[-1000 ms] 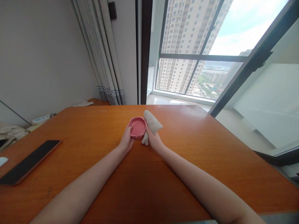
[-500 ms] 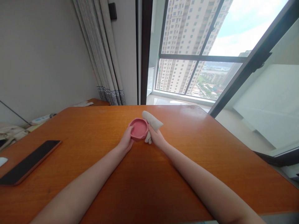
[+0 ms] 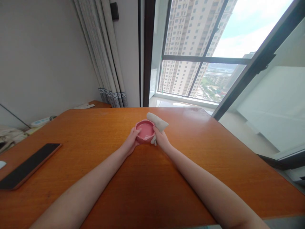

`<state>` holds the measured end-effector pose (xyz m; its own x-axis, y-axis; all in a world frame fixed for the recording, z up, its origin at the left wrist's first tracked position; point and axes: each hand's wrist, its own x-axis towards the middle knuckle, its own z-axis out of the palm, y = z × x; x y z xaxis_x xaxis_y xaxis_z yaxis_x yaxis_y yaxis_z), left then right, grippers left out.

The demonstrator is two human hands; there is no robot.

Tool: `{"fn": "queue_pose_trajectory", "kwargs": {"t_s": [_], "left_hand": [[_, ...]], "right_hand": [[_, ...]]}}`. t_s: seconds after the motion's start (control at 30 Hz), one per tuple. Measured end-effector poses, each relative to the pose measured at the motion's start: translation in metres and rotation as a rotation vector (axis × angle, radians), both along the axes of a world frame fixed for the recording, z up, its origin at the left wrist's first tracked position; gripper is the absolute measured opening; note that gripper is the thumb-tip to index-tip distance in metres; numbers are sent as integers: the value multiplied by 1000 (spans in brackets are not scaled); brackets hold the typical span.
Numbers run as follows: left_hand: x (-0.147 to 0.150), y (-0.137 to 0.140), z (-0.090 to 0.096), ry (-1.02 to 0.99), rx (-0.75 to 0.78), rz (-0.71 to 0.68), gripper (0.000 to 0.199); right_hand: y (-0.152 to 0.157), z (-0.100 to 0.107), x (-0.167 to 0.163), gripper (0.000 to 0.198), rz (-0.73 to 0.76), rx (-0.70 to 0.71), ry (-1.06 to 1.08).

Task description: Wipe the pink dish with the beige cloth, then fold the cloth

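A pink, shallow round dish [image 3: 145,130] with a wavy rim is held just above the table, its hollow facing me. My left hand [image 3: 131,140] grips its left side, thumb over the rim and fingers underneath. On the other side, my right hand [image 3: 162,140] is closed around a pale grey cloth [image 3: 157,121] and presses it against the dish's right wall. The cloth sticks out above and below the right hand; the part inside the palm is hidden.
The brown wooden table [image 3: 100,127] spreads out under both arms. A black flat slab-like device [image 3: 28,167] lies at the left, with part of a white object [image 3: 2,164] beside it. Behind the table are a grey curtain [image 3: 102,54] and a large window [image 3: 205,60].
Both hands have shifted slightly to the right with the dish. The dish has turned and tilted a little, and the cloth has moved right with my right hand.
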<state>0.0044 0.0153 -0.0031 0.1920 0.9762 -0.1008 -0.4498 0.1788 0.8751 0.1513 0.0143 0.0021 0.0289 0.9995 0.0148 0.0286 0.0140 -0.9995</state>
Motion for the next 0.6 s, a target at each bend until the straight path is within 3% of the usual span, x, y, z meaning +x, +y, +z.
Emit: {"fn": "queue_pose_trajectory", "kwargs": {"t_s": [0.17,0.4,0.5,0.6], "left_hand": [[3,2,-2,-121,25,103,36],[0,2,-2,-102,9,7,43],[2,3,-3,-67,18,47,42],[3,5,-4,-88,-13,123,40]], "right_hand": [[-8,-13,-20,53,19,-34,23],[1,-18,-8,46,-84,122,3],[5,-19,-1,43,-26,186,-55],[1,-24,-8,50,37,145,-60]]}}
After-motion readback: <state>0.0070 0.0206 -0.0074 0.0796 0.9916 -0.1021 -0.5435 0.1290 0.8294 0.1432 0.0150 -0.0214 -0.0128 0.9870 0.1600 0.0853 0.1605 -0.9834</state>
